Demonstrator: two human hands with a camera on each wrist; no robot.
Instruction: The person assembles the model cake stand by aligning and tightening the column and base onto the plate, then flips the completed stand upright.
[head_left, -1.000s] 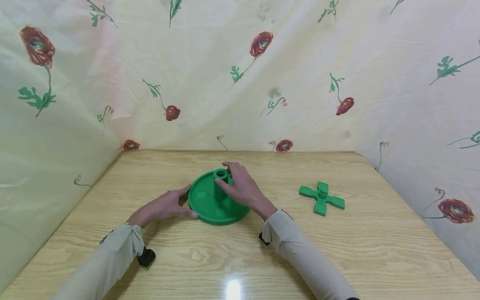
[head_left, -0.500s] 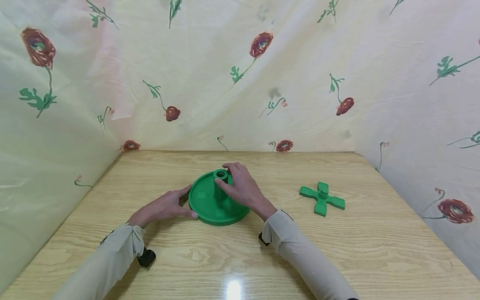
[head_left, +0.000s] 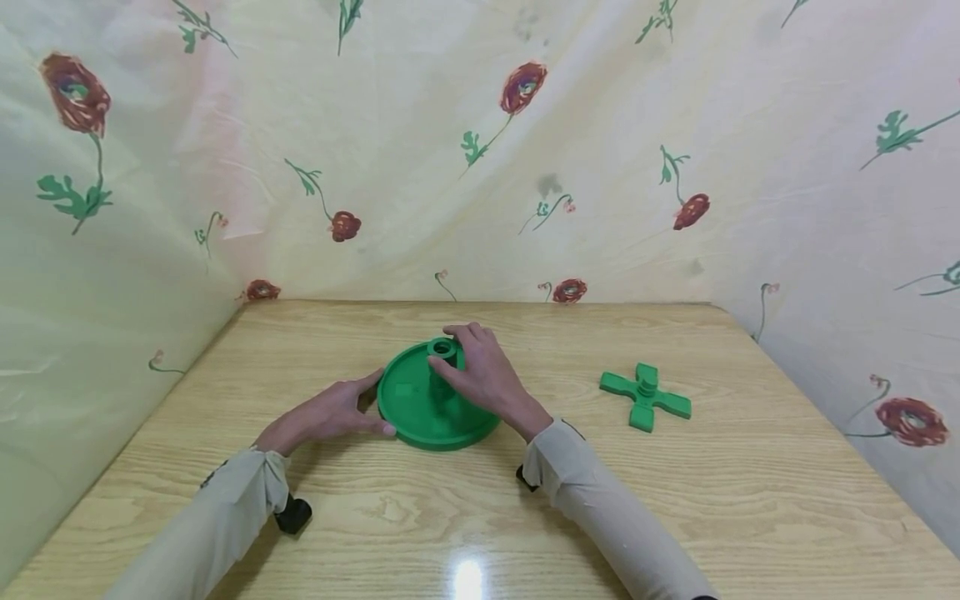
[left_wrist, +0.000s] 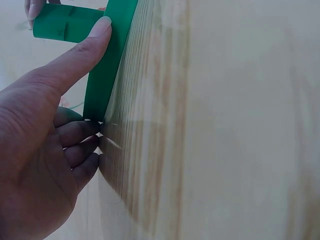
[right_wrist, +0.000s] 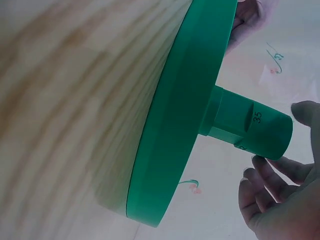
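Green draws my eye first. In the head view, a round green disc [head_left: 412, 418] lies flat on the wood-grain table [head_left: 375, 525], with a hollow green post [head_left: 440, 383] upright at its middle. Over the last second I see nothing shift; both hands keep their places, so I take this for a steadying hold, though how firmly post and disc are joined I cannot tell. The left hand [head_left: 337, 410] clasps the disc's left edge, thumb at the near side, fingers toward the far side. The right hand [head_left: 486, 375] comes over the disc's right side, thumb and fingers round the post's top. The hands are apart from each other. Right of the disc, well apart from it, lies a green cross piece [head_left: 645, 396]; floral cloth [head_left: 420, 150] hangs behind.

From the left wrist, the thumb lies against the disc's rim, and the other fingers reach to its outer edge, their tips down by the table.

From the right wrist, the post juts from the disc's face, marked with what looks like 35. A fingertip meets its side near the free end, with the thumb across from it.
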